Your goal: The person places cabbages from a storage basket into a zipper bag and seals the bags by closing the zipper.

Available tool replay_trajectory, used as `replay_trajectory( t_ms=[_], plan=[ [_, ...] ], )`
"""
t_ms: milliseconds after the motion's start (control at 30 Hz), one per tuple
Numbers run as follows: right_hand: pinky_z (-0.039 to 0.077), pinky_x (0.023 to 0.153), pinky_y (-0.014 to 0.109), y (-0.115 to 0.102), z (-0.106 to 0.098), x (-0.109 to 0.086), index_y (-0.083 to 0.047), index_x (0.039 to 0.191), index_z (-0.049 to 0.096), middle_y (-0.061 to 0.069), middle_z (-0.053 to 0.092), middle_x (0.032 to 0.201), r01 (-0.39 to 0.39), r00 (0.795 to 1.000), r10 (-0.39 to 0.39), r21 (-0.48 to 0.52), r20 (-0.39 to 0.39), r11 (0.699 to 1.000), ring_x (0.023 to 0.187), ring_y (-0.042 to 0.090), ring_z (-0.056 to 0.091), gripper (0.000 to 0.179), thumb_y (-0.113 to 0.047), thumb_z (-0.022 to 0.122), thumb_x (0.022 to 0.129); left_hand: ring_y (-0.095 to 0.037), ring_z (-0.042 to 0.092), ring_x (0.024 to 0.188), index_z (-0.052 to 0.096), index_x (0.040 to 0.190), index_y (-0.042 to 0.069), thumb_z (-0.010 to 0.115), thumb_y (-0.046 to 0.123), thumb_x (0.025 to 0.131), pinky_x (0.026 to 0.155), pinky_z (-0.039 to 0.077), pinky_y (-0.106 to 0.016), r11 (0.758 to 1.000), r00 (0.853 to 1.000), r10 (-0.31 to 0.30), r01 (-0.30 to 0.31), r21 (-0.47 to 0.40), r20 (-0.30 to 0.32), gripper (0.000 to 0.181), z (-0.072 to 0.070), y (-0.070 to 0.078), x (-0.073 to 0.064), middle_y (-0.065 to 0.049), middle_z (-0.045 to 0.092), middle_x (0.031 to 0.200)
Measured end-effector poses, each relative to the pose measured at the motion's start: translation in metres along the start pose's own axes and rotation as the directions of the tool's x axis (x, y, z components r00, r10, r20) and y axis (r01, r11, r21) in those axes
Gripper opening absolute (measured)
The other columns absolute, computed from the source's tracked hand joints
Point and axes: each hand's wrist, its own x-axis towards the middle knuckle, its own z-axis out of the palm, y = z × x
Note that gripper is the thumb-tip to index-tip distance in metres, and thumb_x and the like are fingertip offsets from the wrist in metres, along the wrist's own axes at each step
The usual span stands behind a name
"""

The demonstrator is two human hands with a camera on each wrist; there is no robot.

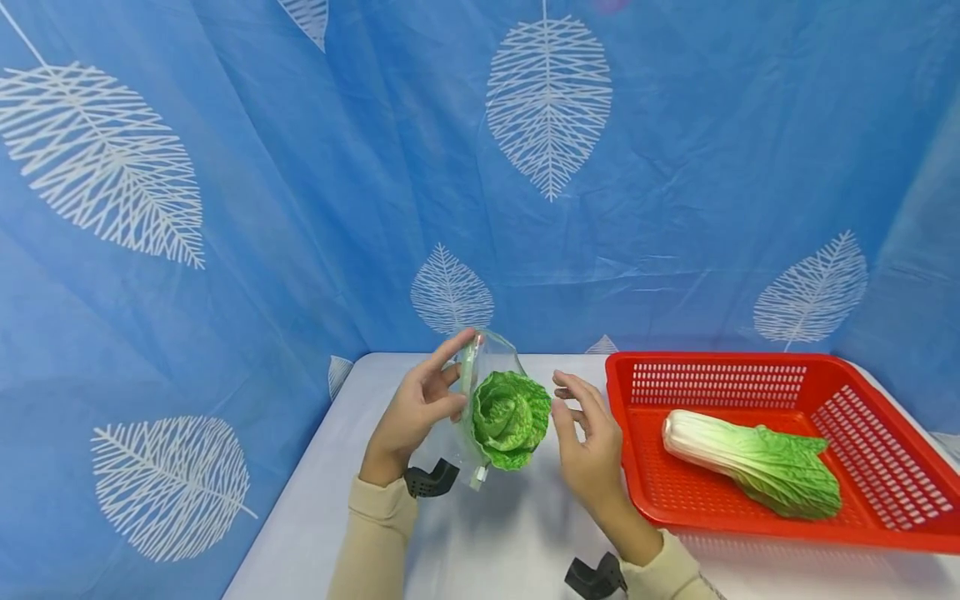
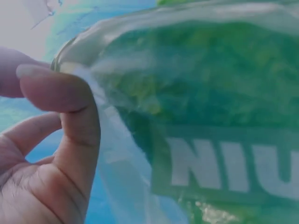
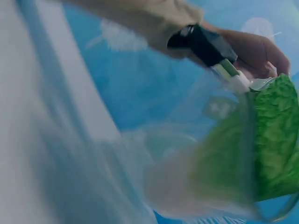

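Note:
A leafy green Chinese cabbage [image 1: 512, 421] lies partly inside a clear zip bag [image 1: 497, 354], its leaf end showing at the bag's mouth. My left hand [image 1: 416, 408] pinches the bag's edge between thumb and finger, as the left wrist view shows. In that view, the green cabbage lies behind the plastic, which carries a printed label [image 2: 224, 163]. My right hand [image 1: 588, 437] is just right of the leaves with its fingers loosely bent, apparently holding nothing. The right wrist view shows the bag's rim [image 3: 247, 140] around the cabbage, with its pale lower end blurred behind plastic.
A red plastic basket [image 1: 712, 529] stands on the right of the white table [image 1: 315, 517]. Inside it lies another Chinese cabbage [image 1: 757, 462]. A blue curtain [image 1: 660, 167] with white leaf prints hangs behind and to the left.

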Motion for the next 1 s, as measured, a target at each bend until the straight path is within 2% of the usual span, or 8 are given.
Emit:
replay_trajectory(
  t_ms=[100, 200, 267, 333, 500, 600, 800, 1000],
  plan=[
    [0.054, 0.090, 0.025, -0.002, 0.003, -0.004, -0.001, 0.140, 0.059, 0.007, 0.066, 0.124, -0.235, 0.972, 0.233, 0.198, 0.035, 0.951, 0.108, 0.018, 0.064, 0.035, -0.011, 0.046, 0.109, -0.016, 0.052, 0.103, 0.023, 0.164, 0.011, 0.057, -0.008, 0.097, 0.060, 0.041, -0.030, 0.998, 0.999, 0.037, -0.038, -0.042, -0.026, 0.077, 0.000, 0.006, -0.004, -0.013, 0.024, 0.167],
    [0.056, 0.089, 0.028, -0.006, 0.007, -0.006, -0.004, 0.145, 0.054, 0.006, 0.068, 0.115, -0.453, 0.891, 0.429, 0.354, 0.148, 0.818, 0.101, 0.016, 0.067, 0.042, -0.024, 0.039, 0.112, -0.016, 0.053, 0.107, 0.020, 0.165, 0.011, 0.056, -0.007, 0.098, 0.061, 0.040, -0.031, 0.996, 0.997, 0.069, -0.071, -0.052, -0.040, 0.077, 0.000, 0.009, -0.005, -0.014, 0.022, 0.168],
    [0.057, 0.088, 0.030, -0.010, 0.008, -0.007, -0.005, 0.146, 0.054, 0.007, 0.068, 0.112, -0.507, 0.861, 0.470, 0.388, 0.193, 0.770, 0.099, 0.017, 0.068, 0.042, -0.026, 0.041, 0.112, -0.016, 0.053, 0.109, 0.019, 0.165, 0.011, 0.054, -0.007, 0.099, 0.061, 0.040, -0.031, 0.995, 0.996, 0.077, -0.080, -0.058, -0.046, 0.077, 0.000, 0.010, -0.005, -0.014, 0.020, 0.168],
    [0.058, 0.085, 0.030, -0.012, 0.010, -0.008, -0.004, 0.145, 0.054, 0.011, 0.068, 0.110, -0.478, 0.879, 0.431, 0.377, 0.206, 0.793, 0.099, 0.018, 0.068, 0.039, -0.018, 0.048, 0.109, -0.016, 0.053, 0.111, 0.020, 0.165, 0.011, 0.053, -0.009, 0.098, 0.061, 0.041, -0.028, 0.994, 0.995, 0.082, -0.086, -0.071, -0.054, 0.077, -0.001, 0.009, -0.005, -0.015, 0.019, 0.168],
    [0.058, 0.078, 0.025, -0.014, 0.011, -0.011, -0.005, 0.136, 0.064, 0.014, 0.069, 0.107, -0.275, 0.958, 0.243, 0.246, 0.155, 0.929, 0.097, 0.016, 0.068, 0.043, 0.008, 0.063, 0.095, -0.016, 0.054, 0.114, 0.020, 0.164, 0.009, 0.052, -0.009, 0.098, 0.060, 0.041, -0.027, 0.990, 0.994, 0.094, -0.100, -0.103, -0.060, 0.076, -0.002, 0.007, -0.004, -0.019, 0.015, 0.168],
    [0.059, 0.071, 0.023, -0.009, 0.013, -0.015, -0.007, 0.133, 0.068, 0.011, 0.072, 0.102, -0.176, 0.980, 0.160, 0.152, 0.115, 0.972, 0.089, 0.013, 0.070, 0.048, 0.014, 0.066, 0.090, -0.016, 0.054, 0.118, 0.020, 0.164, 0.008, 0.052, -0.009, 0.098, 0.060, 0.041, -0.026, 0.988, 0.993, 0.104, -0.110, -0.104, -0.059, 0.075, -0.004, 0.008, -0.005, -0.020, 0.014, 0.168],
    [0.057, 0.055, 0.025, 0.001, 0.015, -0.017, 0.007, 0.133, 0.064, 0.013, 0.070, 0.090, -0.045, 0.996, 0.039, 0.078, 0.079, 0.996, 0.061, 0.019, 0.067, 0.051, 0.023, 0.061, 0.085, -0.015, 0.055, 0.115, 0.020, 0.164, 0.007, 0.050, -0.011, 0.096, 0.059, 0.040, -0.028, 0.989, 0.993, 0.105, -0.110, -0.094, -0.058, 0.076, -0.008, 0.009, -0.006, -0.017, 0.019, 0.168],
    [0.056, 0.054, 0.027, -0.023, 0.001, 0.003, -0.004, 0.137, 0.065, 0.010, 0.068, 0.085, -0.116, 0.988, 0.098, 0.146, 0.123, 0.982, 0.058, 0.015, 0.063, 0.046, 0.012, 0.059, 0.095, -0.016, 0.055, 0.098, 0.020, 0.164, 0.009, 0.051, -0.012, 0.097, 0.060, 0.042, -0.030, 0.997, 0.998, 0.048, -0.050, -0.065, -0.036, 0.077, -0.010, 0.015, -0.008, -0.014, 0.026, 0.166]
  ],
)
